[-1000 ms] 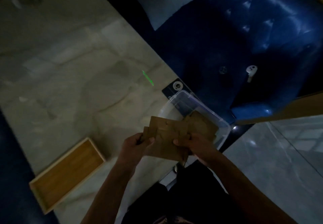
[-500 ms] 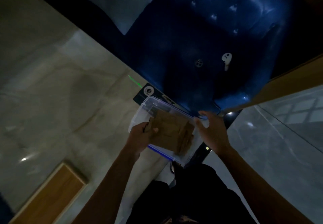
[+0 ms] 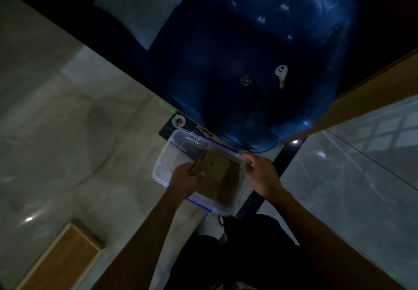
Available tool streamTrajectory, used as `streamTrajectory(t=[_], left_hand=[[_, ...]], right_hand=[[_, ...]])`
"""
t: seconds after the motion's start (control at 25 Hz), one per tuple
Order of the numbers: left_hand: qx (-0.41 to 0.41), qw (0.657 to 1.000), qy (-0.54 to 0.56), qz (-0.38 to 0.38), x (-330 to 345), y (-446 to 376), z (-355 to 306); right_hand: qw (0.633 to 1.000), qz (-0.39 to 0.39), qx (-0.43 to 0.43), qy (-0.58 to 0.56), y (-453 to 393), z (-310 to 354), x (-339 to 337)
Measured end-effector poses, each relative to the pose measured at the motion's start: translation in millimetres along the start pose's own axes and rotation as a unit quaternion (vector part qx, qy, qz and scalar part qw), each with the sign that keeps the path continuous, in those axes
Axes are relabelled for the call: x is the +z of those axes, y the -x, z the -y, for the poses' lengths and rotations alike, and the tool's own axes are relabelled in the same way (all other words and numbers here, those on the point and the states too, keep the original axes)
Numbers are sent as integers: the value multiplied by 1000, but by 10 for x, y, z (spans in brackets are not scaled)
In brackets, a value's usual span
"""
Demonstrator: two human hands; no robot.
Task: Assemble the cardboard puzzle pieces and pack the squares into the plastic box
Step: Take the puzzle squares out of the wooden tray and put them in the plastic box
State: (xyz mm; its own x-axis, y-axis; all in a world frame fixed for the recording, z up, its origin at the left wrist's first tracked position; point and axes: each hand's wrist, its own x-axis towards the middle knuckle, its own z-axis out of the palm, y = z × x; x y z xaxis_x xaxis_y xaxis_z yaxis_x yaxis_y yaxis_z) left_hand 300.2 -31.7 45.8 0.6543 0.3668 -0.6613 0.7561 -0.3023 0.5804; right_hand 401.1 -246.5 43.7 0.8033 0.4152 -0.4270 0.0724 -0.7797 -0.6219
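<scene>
In the head view, the room is dim. A clear plastic box (image 3: 178, 154) with blue edges is seen at the near corner of a pale marble counter (image 3: 67, 120). Its walls are see-through and its corners are round. Flat brown cardboard squares (image 3: 217, 174) are stacked inside the box, toward its right side. Cut lines from puzzle pieces can just be made out on the top square, but they are too dark to be told clearly.

The left hand (image 3: 184, 182) is placed over the near left part of the box. Its fingers are curled around the left edge of the cardboard squares, which are gripped there. The right hand (image 3: 262, 174) is held at the right rim of the box. Its fingers (image 3: 247, 157) are bent onto the rim, and the rim is pinched by them.

A wooden tray (image 3: 61, 258) is seen at the lower left of the counter, well apart from the box. A dark card with a white ring (image 3: 175, 123) lies just behind the box. A blue sofa (image 3: 248, 52) is seen beyond the counter, and a pale pillow (image 3: 140, 7) is lying on it.
</scene>
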Motion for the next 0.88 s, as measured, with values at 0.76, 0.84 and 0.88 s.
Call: streamTrajectory(t=[0.76, 0.84, 0.88], left_hand=[[45, 955, -288, -49, 100, -55, 120], [48, 959, -276, -37, 123, -36, 134], [47, 962, -267, -30, 137, -37, 138]], right_hand=[[1000, -9, 16, 8, 10, 37, 54], [1000, -13, 14, 13, 19, 51, 54], [1000, -13, 13, 17, 20, 58, 46]])
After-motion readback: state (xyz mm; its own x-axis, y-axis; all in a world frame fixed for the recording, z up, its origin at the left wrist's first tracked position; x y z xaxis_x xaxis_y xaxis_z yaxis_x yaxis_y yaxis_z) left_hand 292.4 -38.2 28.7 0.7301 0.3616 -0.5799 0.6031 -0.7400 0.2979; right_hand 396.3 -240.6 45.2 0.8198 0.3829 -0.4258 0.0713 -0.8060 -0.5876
